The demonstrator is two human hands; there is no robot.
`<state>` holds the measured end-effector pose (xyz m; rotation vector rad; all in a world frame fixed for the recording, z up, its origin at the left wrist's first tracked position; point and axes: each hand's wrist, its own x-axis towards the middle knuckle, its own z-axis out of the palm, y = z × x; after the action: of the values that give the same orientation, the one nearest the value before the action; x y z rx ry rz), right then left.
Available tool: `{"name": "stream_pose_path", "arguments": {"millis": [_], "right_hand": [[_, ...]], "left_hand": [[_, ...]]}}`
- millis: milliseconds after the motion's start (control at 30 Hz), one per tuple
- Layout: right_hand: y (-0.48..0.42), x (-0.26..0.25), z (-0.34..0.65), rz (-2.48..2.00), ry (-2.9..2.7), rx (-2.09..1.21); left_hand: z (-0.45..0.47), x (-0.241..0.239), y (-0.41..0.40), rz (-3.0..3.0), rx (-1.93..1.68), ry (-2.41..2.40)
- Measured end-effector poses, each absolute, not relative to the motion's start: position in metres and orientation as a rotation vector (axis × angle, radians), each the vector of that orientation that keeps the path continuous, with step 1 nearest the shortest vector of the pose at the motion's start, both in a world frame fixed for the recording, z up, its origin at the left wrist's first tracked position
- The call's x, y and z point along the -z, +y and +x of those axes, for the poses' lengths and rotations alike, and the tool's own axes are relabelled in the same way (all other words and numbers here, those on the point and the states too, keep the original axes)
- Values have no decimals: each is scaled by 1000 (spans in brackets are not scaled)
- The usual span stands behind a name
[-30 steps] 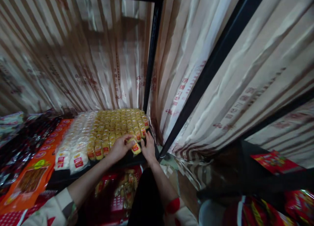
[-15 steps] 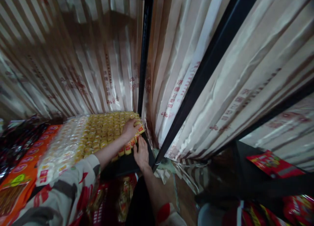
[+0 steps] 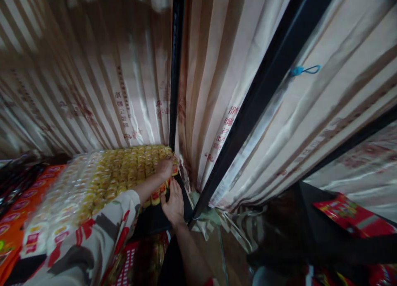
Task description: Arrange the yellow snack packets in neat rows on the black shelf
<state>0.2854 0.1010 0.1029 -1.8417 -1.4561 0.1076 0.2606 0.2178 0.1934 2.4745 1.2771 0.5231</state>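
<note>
Rows of small yellow wrapped packets [image 3: 122, 170] with red labels at their front ends lie on a black shelf [image 3: 155, 220]. At the right end of the rows, by the corner post, my left hand [image 3: 165, 168] curls over a yellow packet [image 3: 175, 169]; its fingertips are partly hidden. Just below it, my right hand [image 3: 173, 203] lies with its fingers stretched forward and thumb apart, the fingertips against the front of the rightmost packets. I see nothing in that hand. White wrapped packets [image 3: 58, 199] lie left of the yellow ones.
Orange packs [image 3: 34, 199] lie at the far left. A black corner post [image 3: 176, 79] and a slanting black post [image 3: 248, 112] frame the shelf, with pleated printed curtains [image 3: 139, 71] behind. On a lower right shelf lies a red pack [image 3: 347, 213]. Red packs also show below.
My left hand has pressed lower over the yellow packet at the right end of the rows. The right hand stays close beside it. The view has shifted slightly to the right.
</note>
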Motion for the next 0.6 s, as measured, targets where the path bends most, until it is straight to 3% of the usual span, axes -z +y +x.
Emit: {"name": "stream_pose_path", "arguments": {"millis": [600], "right_hand": [[102,-99,285,-1801,-1398,-140]], "left_hand": [[268,-191,215,2529,-462,1361]]}}
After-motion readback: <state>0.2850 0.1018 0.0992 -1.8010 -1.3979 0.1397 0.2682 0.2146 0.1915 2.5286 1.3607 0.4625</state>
